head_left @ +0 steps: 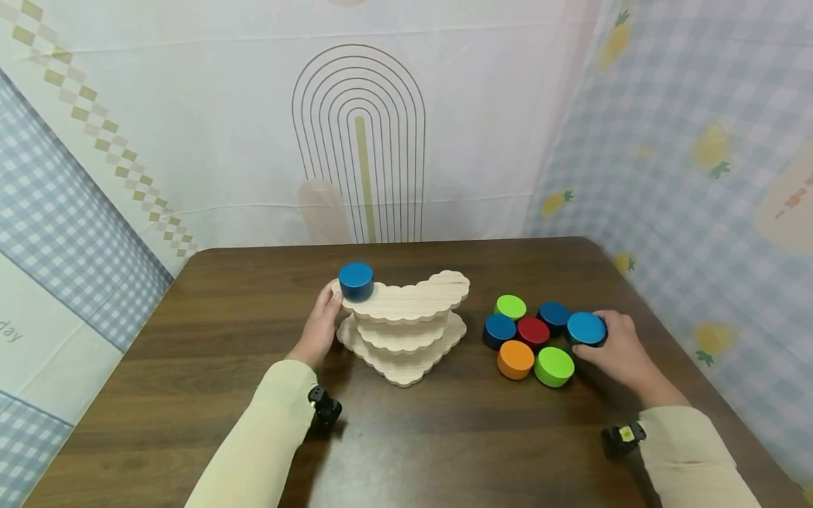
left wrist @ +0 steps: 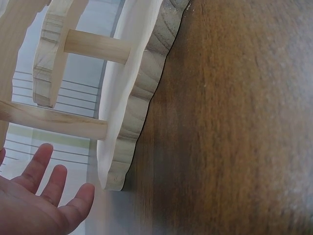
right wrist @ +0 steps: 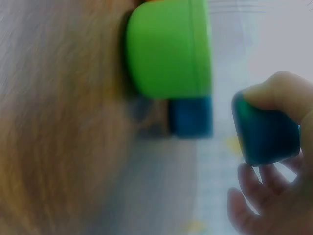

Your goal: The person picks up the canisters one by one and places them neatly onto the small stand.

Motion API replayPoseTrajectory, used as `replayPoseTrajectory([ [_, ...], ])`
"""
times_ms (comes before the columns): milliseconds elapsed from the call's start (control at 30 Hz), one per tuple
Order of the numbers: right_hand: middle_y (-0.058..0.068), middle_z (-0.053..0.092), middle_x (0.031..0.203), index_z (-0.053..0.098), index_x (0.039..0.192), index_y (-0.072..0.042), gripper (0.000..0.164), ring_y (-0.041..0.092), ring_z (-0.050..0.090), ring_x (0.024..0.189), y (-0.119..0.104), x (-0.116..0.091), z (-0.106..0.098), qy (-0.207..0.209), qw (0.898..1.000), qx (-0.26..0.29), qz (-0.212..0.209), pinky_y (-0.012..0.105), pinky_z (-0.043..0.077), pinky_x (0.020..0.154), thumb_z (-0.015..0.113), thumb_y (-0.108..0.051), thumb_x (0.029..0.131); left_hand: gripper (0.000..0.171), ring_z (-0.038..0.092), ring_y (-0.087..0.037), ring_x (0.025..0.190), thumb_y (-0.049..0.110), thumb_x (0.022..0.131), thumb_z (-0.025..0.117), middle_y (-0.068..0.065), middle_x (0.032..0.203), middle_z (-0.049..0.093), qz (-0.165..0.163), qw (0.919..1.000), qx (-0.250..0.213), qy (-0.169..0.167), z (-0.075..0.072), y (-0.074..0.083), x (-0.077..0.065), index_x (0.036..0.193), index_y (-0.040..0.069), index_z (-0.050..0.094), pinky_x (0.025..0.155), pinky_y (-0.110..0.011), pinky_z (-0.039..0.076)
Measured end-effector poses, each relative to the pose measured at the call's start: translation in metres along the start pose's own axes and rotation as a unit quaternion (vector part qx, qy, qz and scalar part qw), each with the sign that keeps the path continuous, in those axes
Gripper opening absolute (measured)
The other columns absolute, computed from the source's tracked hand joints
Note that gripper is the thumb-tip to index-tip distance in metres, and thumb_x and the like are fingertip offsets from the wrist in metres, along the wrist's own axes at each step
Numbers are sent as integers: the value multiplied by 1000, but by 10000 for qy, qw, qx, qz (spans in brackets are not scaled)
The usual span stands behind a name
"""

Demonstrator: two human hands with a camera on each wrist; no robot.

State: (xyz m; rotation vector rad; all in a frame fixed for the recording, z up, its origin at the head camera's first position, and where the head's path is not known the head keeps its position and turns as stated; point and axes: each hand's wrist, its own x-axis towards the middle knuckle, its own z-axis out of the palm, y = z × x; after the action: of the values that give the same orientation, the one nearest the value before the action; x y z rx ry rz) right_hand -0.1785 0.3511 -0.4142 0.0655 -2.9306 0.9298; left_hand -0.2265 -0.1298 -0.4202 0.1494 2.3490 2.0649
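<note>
My left hand (head_left: 320, 326) grips the left end of the top tier of a pale wooden stand (head_left: 406, 302). Its other fingers (left wrist: 54, 182) spread loosely below that tier. The stand has scalloped tiers joined by round pegs (left wrist: 95, 45). On the top tier's left end sits a dark blue round block (head_left: 356, 281), beside my left fingertips. My right hand (head_left: 625, 353) holds a blue round block (head_left: 586, 329) between thumb and fingers, raised off the table in the right wrist view.
Left of my right hand, several round blocks cluster on the brown table (head_left: 444, 430): a red block (head_left: 533, 331), an orange block (head_left: 515, 360), a green block (head_left: 555, 367), another green block (head_left: 510, 306) and dark blue ones. A printed cloth (head_left: 476, 141) hangs behind the table.
</note>
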Motion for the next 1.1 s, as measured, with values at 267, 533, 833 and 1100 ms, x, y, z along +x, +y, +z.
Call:
replayPoseTrajectory([
  [267, 36, 32, 124, 35, 127, 20, 67, 49, 27, 113, -31, 2, 0, 492, 9981, 206, -323, 67, 39, 84, 73, -9, 79, 52, 12, -37, 145, 27, 108, 26, -19, 158, 16, 67, 9999, 72, 48, 0, 0, -1, 153, 6, 15, 115, -58, 10],
  [533, 36, 25, 130, 30, 133, 15, 71, 50, 34, 112, -61, 4, 9, 502, 9976, 447, -175, 66, 41, 88, 72, -10, 82, 51, 15, -36, 145, 26, 107, 28, -19, 158, 18, 96, 9999, 40, 97, 1, -3, 1, 153, 5, 17, 116, -55, 13],
  [833, 33, 24, 131, 30, 134, 12, 71, 47, 34, 114, -90, 6, 22, 329, 9966, 751, -116, 64, 40, 91, 72, -13, 83, 51, 19, -36, 143, 26, 107, 30, -19, 156, 21, 130, 9997, -119, 148, 3, -5, 4, 152, 5, 20, 116, -52, 13],
  [1100, 31, 22, 136, 29, 137, 9, 72, 46, 35, 117, -120, 7, 29, 161, 9958, 886, -149, 64, 39, 93, 71, -14, 84, 51, 21, -36, 141, 24, 107, 30, -19, 156, 21, 180, 9994, -224, 194, 3, -6, 3, 152, 4, 19, 116, -52, 13],
])
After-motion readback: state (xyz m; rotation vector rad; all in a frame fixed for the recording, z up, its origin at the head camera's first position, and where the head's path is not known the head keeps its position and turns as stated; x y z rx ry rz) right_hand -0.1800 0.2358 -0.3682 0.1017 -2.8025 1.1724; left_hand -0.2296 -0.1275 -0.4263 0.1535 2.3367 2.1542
